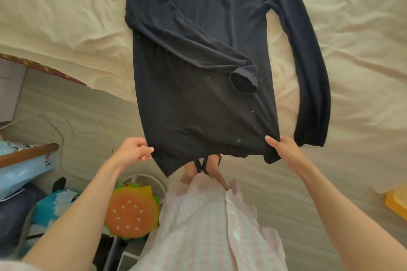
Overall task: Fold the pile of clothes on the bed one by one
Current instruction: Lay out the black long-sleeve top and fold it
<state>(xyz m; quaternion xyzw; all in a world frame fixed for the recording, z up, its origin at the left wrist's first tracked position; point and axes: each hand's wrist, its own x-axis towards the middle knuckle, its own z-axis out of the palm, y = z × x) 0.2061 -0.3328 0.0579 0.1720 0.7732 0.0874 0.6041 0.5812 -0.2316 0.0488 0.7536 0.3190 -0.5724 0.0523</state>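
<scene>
A black long-sleeved top point(198, 86) lies spread on the cream bed sheet point(55, 13), neckline far from me and hem hanging over the near edge of the bed. Its left sleeve is folded across the body, cuff near the middle right. The other sleeve lies straight along the right side. My left hand point(134, 149) pinches the hem's left corner. My right hand point(284, 149) grips the hem's right corner, thumb on top.
The mattress side point(77, 112) runs across below the sheet. A burger-shaped cushion point(132, 211) and cluttered bags sit on the floor at lower left. A yellow object point(396, 202) lies at the right edge. My pink checked garment point(209, 226) fills the bottom centre.
</scene>
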